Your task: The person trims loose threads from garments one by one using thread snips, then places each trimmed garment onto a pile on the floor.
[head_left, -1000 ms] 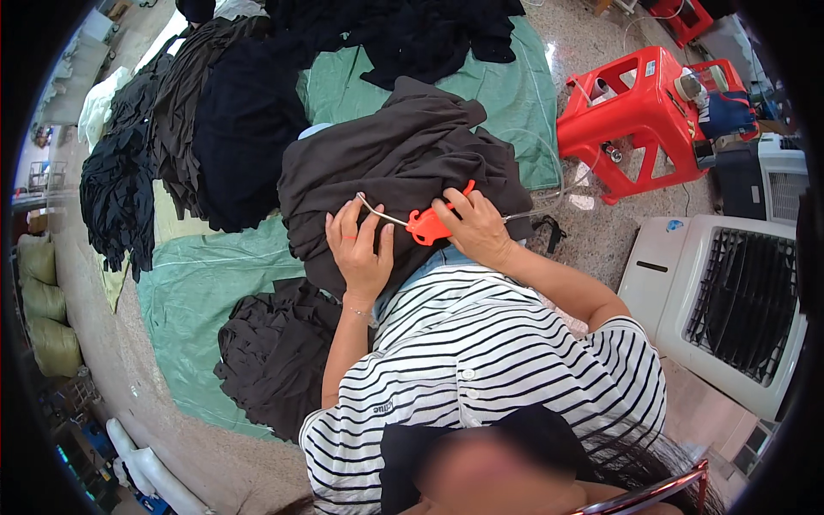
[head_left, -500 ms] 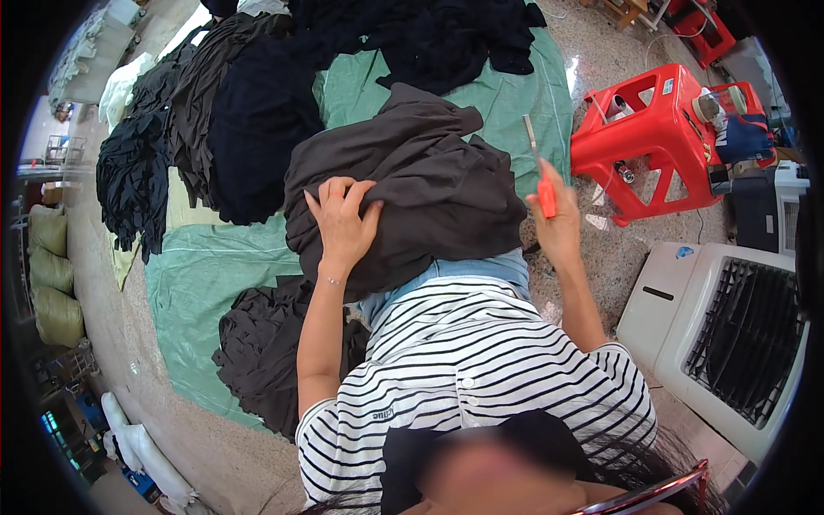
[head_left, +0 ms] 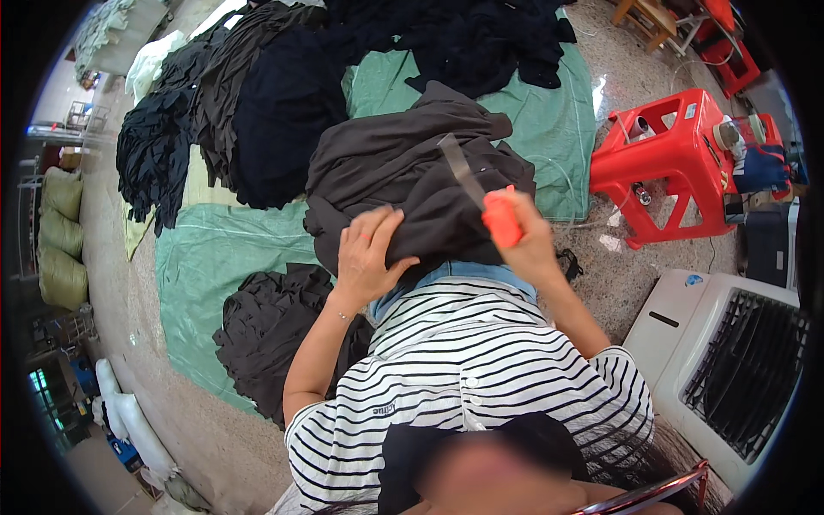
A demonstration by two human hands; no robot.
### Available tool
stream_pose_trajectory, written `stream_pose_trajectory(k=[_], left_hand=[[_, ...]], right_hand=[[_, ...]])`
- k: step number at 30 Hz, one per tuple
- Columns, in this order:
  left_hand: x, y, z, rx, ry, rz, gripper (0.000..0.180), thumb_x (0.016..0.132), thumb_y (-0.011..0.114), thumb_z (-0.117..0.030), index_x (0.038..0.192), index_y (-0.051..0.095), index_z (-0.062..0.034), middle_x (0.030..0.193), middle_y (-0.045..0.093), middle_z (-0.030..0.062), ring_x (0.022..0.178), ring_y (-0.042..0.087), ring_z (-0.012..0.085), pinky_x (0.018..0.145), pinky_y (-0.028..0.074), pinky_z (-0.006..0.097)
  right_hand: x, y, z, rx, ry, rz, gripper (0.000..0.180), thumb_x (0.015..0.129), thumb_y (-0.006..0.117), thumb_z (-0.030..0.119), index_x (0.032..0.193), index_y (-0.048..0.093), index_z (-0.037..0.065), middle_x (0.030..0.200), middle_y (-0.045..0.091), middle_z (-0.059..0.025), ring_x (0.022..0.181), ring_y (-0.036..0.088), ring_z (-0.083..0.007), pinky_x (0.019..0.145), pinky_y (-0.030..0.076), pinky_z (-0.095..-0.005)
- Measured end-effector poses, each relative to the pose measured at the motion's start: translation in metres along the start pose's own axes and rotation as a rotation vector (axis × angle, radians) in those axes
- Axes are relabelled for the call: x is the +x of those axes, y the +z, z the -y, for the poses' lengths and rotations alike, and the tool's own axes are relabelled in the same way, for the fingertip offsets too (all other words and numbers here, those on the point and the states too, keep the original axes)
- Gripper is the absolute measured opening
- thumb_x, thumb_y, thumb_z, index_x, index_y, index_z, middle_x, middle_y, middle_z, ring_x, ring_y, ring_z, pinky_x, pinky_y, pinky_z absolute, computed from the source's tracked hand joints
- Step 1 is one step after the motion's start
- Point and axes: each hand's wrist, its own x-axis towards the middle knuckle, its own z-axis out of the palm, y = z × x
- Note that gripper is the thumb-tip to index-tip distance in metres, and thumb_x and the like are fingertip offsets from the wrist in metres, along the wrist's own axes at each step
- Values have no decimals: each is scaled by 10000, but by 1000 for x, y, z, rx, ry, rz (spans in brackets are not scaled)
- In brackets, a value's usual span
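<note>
While left hand (head_left: 367,257) presses dark garment (head_left: 403,167), right hand (head_left: 524,240) raises red-handled blade (head_left: 482,196)

Left hand (head_left: 367,257) pressed flat on dark grey garment (head_left: 403,167) heaped over lap. Right hand (head_left: 524,240) gripping red-handled scissors (head_left: 481,193), blades angled toward eleven o'clock above the cloth. Red plastic stool (head_left: 674,163) at two o'clock, black fabric pile (head_left: 266,339) at eight.

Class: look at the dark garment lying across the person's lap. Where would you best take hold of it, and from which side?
Grip the dark garment at its near folded edge, beside the left hand, coming from the left. The right hand holds an orange-handled tool on the other side, so that side is likely crowded.
</note>
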Motion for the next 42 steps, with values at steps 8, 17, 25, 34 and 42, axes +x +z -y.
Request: stream_pose_trajectory(k=[8,17,25,34,42], left_hand=[[5,-37,20,7,72,128,394,582,827,-85,909,607,-72,1073,694,93,1101,642,298,1130,337,514],[122,-223,28,345,275,-764,166,843,672,53,949,617,-62,1061,751,103,919,708,178,819,540,298],[78,-208,23,791,485,-673,271,815,707,14,1047,757,-118,1020,707,60,1054,649,238,982,524,429],[-71,-45,32,29,-222,269,287,678,833,-175,927,726,-77,1202,624,102,1140,551,302,1062,356,521],[88,29,7,-387,13,-277,90,829,740,-15,902,687,-16,876,672,112,791,675,297,697,539,325]], right_hand=[[43,-150,110,213,-201,-558,428,827,669,-54,1241,561,-57,1242,619,-151,934,628,-108,881,509,-268],[171,-164,136,-6,-386,-461,396,936,699,115,1306,603,13,1093,670,-32,939,603,-68,782,470,-202],[139,-154,120,-97,-344,-464,421,985,637,106,1385,536,20,1238,641,-77,1070,644,-132,949,524,-280],[-11,-94,-73,-364,190,-29,529,928,704,225,1418,536,120,1118,672,-171,881,655,-309,807,509,-416],[1,-67,-14,-552,120,26,483,861,749,351,1247,626,89,1059,659,-159,942,653,-381,778,522,-443]])
